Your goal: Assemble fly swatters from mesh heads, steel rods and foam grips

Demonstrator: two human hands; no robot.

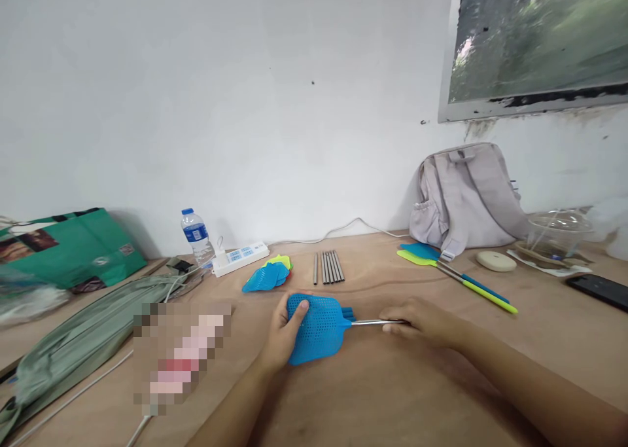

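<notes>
My left hand [286, 326] grips a blue perforated fly swatter head [318, 329] by its left edge, thumb on top. From the head's neck a thin metal rod [370, 322] runs to the right. My right hand [417, 322] has its fingers closed round the rod's far end. Some blue tubular pieces [348, 313] lie just behind the head, partly hidden by it. Beyond my hands are a small stack of blue, yellow-green and red swatter heads [269, 275] and a row of several metal tubes [332, 268].
Two fly swatters [461, 280], blue and yellow-green, lie at the right near a grey backpack [464, 195]. A white round case [495, 261], a phone [598, 291] and a plastic cup [559, 234] sit farther right. Leftward stand a power strip [240, 258], water bottle [195, 234] and green bag [105, 244].
</notes>
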